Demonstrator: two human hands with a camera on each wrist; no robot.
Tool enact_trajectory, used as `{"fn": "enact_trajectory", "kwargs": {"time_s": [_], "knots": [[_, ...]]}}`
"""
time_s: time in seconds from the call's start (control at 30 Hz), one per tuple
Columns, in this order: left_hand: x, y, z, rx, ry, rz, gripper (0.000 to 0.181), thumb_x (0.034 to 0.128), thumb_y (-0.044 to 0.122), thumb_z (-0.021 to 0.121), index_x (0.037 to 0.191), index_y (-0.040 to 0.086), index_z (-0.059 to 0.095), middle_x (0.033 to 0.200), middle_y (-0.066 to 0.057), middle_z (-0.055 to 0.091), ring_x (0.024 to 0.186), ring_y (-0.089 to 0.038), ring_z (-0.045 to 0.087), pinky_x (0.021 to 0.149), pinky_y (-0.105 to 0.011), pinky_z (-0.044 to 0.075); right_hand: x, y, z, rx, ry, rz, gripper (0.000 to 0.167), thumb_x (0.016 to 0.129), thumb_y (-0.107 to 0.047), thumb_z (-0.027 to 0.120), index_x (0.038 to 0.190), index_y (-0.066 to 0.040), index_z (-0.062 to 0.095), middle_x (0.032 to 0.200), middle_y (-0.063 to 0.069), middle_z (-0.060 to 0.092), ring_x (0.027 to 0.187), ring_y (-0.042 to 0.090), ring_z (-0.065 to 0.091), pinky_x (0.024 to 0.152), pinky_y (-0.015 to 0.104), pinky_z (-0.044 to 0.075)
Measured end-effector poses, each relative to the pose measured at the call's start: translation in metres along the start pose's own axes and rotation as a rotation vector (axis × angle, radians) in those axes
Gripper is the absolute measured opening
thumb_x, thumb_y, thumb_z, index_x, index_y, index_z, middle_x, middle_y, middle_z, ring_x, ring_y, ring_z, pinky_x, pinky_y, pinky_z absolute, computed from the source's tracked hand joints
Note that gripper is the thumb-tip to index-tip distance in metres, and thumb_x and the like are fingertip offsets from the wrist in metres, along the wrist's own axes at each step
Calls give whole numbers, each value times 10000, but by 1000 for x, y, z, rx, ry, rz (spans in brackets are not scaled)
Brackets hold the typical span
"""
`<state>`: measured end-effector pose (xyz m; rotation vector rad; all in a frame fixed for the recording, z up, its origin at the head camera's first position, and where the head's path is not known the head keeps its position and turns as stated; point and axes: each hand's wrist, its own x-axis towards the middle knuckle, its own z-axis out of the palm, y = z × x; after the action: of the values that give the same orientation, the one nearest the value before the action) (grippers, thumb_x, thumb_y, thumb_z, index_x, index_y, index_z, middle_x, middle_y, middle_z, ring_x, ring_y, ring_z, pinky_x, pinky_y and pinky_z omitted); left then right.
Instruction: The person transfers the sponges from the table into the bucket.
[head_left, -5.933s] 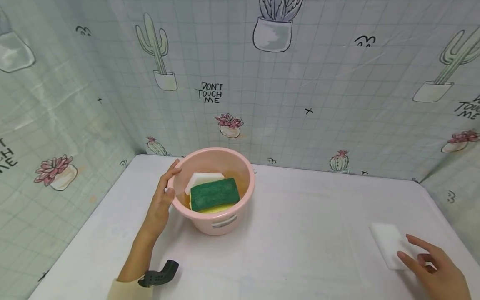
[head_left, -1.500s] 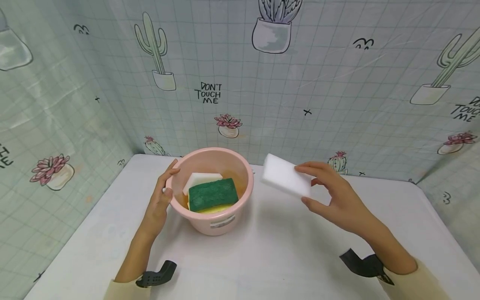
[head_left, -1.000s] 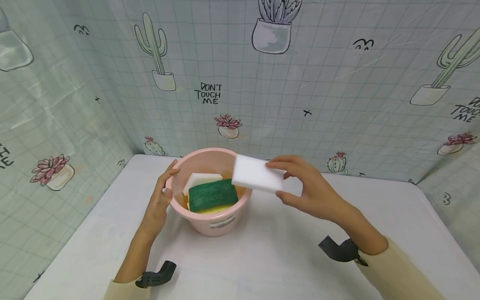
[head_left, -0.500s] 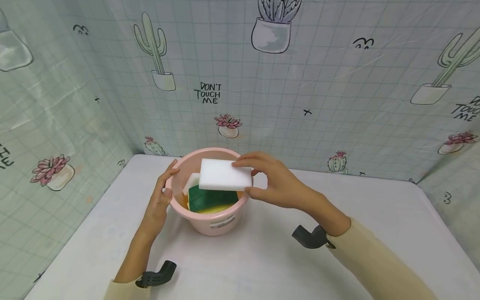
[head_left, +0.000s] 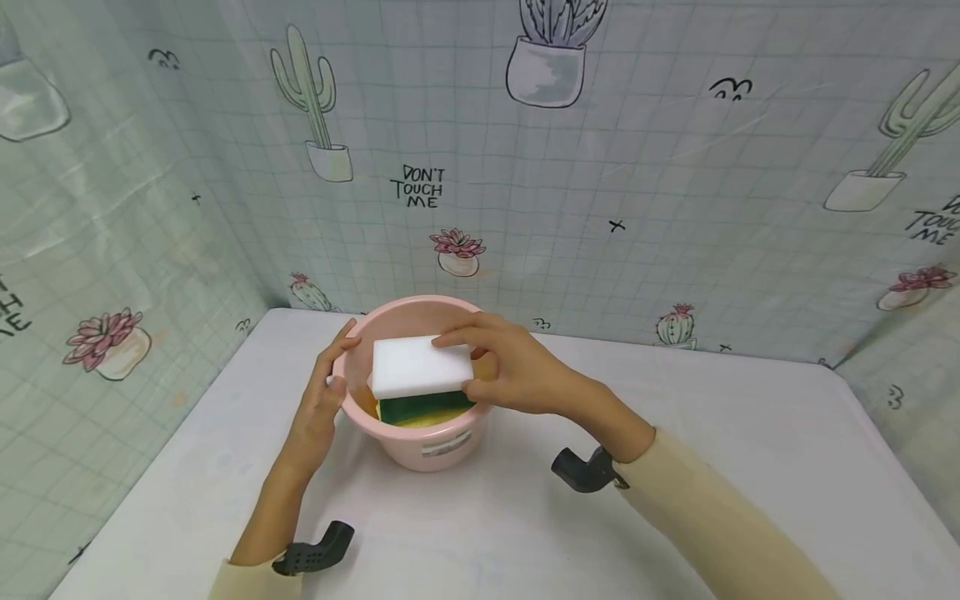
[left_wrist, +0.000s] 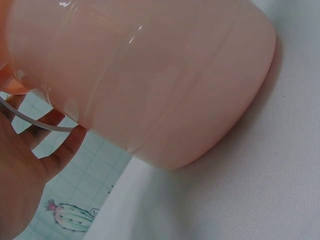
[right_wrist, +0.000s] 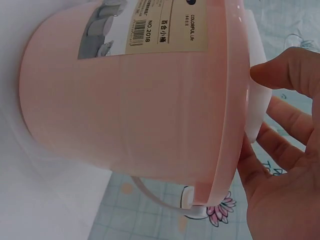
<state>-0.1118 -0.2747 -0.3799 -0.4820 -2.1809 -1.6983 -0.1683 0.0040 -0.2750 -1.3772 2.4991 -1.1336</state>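
A pink bucket (head_left: 405,450) stands on the table, left of centre in the head view. My left hand (head_left: 318,404) holds its left rim; in the left wrist view, that hand's fingertips (left_wrist: 77,135) touch the bucket wall beside the thin handle. Between thumb and fingers my right hand (head_left: 525,371) pinches a white block sponge (head_left: 416,367), tilted within the bucket's opening. Below it lies a green and yellow scouring sponge (head_left: 420,407), partly covered. The white sponge (right_wrist: 257,95) rises past the rim in the right wrist view. Whether the sponges touch, I cannot tell.
A white-covered table (head_left: 675,467) extends to the right of the bucket. Behind and on both sides hangs a grid-patterned curtain (head_left: 562,217) with cactus drawings. A printed label (right_wrist: 150,27) is on the bucket's outside. Dark straps (head_left: 318,550) sit on both wrists.
The right hand picked the white sponge off the right of the table, carried it left, and lowered it into the bucket's opening, covering the white piece there. The left hand has stayed at the rim.
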Motion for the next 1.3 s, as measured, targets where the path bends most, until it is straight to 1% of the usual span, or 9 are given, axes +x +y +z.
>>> {"fn": "enact_trajectory", "kwargs": {"time_s": [0.2,0.37,0.6,0.77,0.87,0.97,1.1,1.23,1.3], "knots": [[1,-2,0,15,-1,6,455,1013,310,334,1434,139,331,1579,41,163,1445,-183,92,1068,-640,89,5,0,1,-48,-44,24,485,775,-79,663,1256,-129,622,1308,-19,528,1138,188,466,902,347,446],[0,-2,-1,0,-13,15,453,1016,290,324,1440,131,326,1583,30,150,1445,-192,94,1070,-631,94,7,0,4,-63,-90,46,479,767,-70,668,1242,-120,634,1299,-26,522,1176,209,435,936,365,407],[-3,-1,-2,-25,-24,30,465,1021,310,326,1443,116,322,1584,6,148,1446,-202,83,1079,-603,74,8,-2,4,-120,-167,22,446,782,-85,671,1226,-112,637,1312,3,501,1250,184,391,1002,375,354],[-3,1,-3,-14,-23,38,461,1022,302,316,1440,108,327,1584,-6,148,1447,-206,80,1087,-572,72,11,-4,2,-131,-228,21,461,808,-141,729,1254,-107,619,1338,25,496,1276,162,381,1039,341,331],[-3,1,-2,-9,-20,34,460,1020,299,319,1441,114,329,1584,1,150,1447,-202,83,1076,-600,73,13,-6,-1,-138,-246,39,487,804,-166,746,1269,-112,611,1335,2,497,1238,141,414,1003,312,365],[-4,2,-2,-11,-21,30,456,1020,291,321,1443,118,329,1584,6,151,1447,-198,84,1076,-602,77,9,-9,-4,-115,-212,63,488,813,-178,741,1280,-122,609,1323,-38,500,1188,128,434,939,314,409],[-3,3,-2,-14,-28,26,476,1020,267,324,1478,140,300,1585,13,146,1447,-197,82,1082,-586,83,-7,-10,-12,-66,-80,58,435,843,-156,704,1270,-153,619,1300,-73,516,1082,140,486,867,340,453],[-1,6,-4,-12,-37,-1,507,1015,243,349,1511,181,269,1582,47,155,1444,-176,84,1072,-607,88,-32,-5,-22,-77,51,18,417,858,-124,695,1267,-135,612,1298,-44,530,1089,162,512,845,342,478],[0,9,-6,-11,-44,-21,512,1013,216,360,1515,184,266,1580,59,162,1444,-169,83,1066,-629,88,-46,0,-27,-96,89,32,436,858,-130,708,1279,-129,596,1312,-42,523,1143,146,500,861,331,481]]}}
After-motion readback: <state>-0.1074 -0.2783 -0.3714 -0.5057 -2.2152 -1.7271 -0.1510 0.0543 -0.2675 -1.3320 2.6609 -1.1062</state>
